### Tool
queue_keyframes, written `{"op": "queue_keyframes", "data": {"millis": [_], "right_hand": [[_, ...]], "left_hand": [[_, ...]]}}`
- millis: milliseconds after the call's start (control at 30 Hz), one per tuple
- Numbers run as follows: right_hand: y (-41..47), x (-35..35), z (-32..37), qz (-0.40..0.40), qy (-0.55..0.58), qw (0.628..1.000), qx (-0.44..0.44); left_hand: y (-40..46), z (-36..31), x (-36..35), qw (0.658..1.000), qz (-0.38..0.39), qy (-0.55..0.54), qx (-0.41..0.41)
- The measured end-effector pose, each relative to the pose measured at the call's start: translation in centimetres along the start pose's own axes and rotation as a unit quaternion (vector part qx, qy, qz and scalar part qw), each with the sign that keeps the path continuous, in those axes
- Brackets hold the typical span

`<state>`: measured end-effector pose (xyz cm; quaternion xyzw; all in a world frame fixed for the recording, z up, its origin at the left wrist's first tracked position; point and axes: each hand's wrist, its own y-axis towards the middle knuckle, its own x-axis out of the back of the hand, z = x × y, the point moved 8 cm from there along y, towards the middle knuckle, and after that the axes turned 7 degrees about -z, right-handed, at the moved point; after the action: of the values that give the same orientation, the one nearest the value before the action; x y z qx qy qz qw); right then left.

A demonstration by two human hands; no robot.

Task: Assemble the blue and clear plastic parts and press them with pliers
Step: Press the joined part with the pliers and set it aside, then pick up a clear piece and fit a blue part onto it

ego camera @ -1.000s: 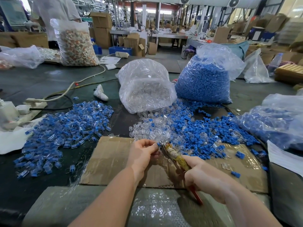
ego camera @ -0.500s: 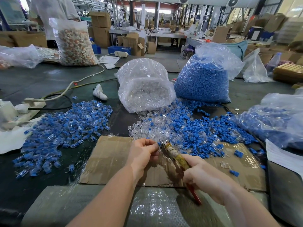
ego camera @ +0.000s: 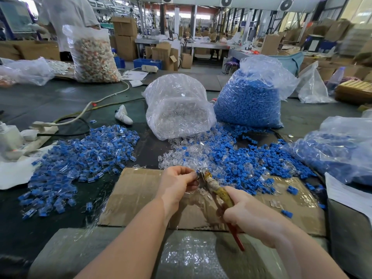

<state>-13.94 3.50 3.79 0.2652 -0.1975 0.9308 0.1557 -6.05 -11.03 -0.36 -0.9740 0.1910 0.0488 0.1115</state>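
My left hand [ego camera: 177, 180] pinches a small blue and clear part [ego camera: 195, 173] at its fingertips, right at the jaws of the pliers [ego camera: 211, 183]. My right hand [ego camera: 247, 216] grips the pliers by their taped and red handles. Both hands hover over a flattened cardboard sheet [ego camera: 138, 196]. Just beyond lies a loose heap of blue parts [ego camera: 241, 160] mixed with clear parts [ego camera: 181, 158]. A pile of joined blue and clear pieces [ego camera: 80, 160] spreads on the left.
A bag of clear parts [ego camera: 177, 109] and a bag of blue parts [ego camera: 251, 97] stand behind the heap. Another bag of blue pieces [ego camera: 338, 146] lies at the right. A power strip with cables [ego camera: 40, 127] sits far left. A person [ego camera: 66, 21] stands at back left.
Both hands stay close together over the cardboard; the left fingers keep the part at the plier jaws with only slight shifts.
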Motion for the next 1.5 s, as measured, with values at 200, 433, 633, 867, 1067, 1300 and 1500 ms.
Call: {"op": "queue_keyframes", "data": {"millis": [200, 433, 633, 867, 1067, 1300, 1500], "right_hand": [[0.2, -0.2, 0.3, 0.005, -0.073, 0.997, 0.002], [0.5, 0.0, 0.0, -0.022, -0.128, 0.991, 0.014], [0.5, -0.1, -0.3, -0.048, -0.078, 0.996, 0.016], [0.6, 0.5, -1.5, -0.091, 0.084, 0.992, -0.017], [2.6, 4.9, -3.6, -0.265, -0.084, 0.961, -0.016], [4.8, 8.0, -5.6, -0.364, -0.358, 0.855, -0.09], [6.0, 8.1, -6.5, -0.36, -0.41, 0.833, -0.093]], "left_hand": [[-0.3, 0.3, -0.1, 1.0, -0.003, -0.005, 0.004], [-0.6, 0.6, -0.2, 1.0, -0.009, -0.024, 0.009], [-0.4, 0.4, 0.1, 0.999, -0.029, -0.025, -0.005], [-0.9, 0.9, 0.5, 0.997, -0.043, -0.064, -0.004], [-1.7, 0.8, 0.9, 0.998, -0.044, 0.006, -0.054], [-2.8, 0.9, 0.5, 0.99, -0.044, 0.062, -0.115], [-2.8, 0.7, 0.8, 0.987, -0.052, 0.06, -0.139]]}}
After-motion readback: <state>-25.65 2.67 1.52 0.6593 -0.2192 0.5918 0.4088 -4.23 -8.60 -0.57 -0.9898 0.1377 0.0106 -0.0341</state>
